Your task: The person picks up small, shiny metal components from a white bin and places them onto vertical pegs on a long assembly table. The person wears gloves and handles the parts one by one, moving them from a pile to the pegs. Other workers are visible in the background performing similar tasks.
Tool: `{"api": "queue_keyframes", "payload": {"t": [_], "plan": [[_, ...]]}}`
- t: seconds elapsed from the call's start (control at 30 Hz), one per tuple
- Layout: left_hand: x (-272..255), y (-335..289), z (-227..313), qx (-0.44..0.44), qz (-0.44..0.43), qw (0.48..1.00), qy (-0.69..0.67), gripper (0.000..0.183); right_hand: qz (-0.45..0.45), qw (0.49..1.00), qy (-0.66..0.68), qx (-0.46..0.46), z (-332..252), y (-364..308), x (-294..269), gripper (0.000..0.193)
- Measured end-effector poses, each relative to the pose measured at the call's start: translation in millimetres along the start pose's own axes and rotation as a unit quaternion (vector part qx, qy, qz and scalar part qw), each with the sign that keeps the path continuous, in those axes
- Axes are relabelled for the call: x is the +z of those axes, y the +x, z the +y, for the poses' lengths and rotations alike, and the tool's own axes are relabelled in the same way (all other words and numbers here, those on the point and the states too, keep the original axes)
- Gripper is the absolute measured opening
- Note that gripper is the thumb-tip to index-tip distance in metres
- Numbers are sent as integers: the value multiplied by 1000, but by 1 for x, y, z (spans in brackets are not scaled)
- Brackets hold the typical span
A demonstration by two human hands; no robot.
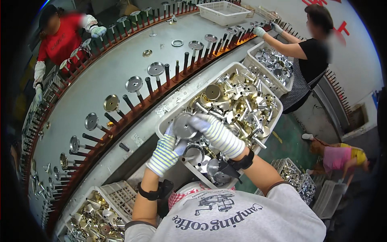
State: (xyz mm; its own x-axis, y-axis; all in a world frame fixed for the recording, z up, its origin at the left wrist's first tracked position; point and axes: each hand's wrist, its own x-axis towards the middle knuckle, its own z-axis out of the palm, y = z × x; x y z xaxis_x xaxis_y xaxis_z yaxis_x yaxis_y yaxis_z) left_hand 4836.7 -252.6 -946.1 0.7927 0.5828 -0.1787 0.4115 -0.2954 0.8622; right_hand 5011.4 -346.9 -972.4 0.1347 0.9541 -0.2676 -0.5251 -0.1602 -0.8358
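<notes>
Over the near end of a white plastic crate [278, 108], I hold a silver, round, shallow metal part [186, 128] with its flat face up. My left hand [165, 153], in a striped knit glove, grips its near left edge. Gloved the same way, my right hand [221, 135] has its fingers closed on the part's right side. Any stem beneath the part is hidden. Silver and gold-coloured metal parts [242, 107], many with a round cup and a tube stem, lie heaped in the crate.
Beyond the crate curves a conveyor rail with upright dark spindles [186, 62], some carrying round metal parts [134, 84]. A second filled crate [252, 56] stands beside a person in black [320, 48]. Across the table [133, 52] is a person in red [62, 38]. Another crate [72, 220] sits lower left.
</notes>
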Motion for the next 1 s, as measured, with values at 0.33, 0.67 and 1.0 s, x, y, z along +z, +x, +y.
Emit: {"api": "queue_keyframes", "payload": {"t": [0.33,0.67,1.0], "plan": [[30,44,-58,-167,147,930,-292,26,-106,821,-561,-8,35,49,-63,52],[72,99,-68,-155,157,918,-328,24,-163,752,-637,55,7,70,-106,62],[57,207,-56,15,328,939,-101,15,-137,734,-664,-27,-5,64,-158,34]]}}
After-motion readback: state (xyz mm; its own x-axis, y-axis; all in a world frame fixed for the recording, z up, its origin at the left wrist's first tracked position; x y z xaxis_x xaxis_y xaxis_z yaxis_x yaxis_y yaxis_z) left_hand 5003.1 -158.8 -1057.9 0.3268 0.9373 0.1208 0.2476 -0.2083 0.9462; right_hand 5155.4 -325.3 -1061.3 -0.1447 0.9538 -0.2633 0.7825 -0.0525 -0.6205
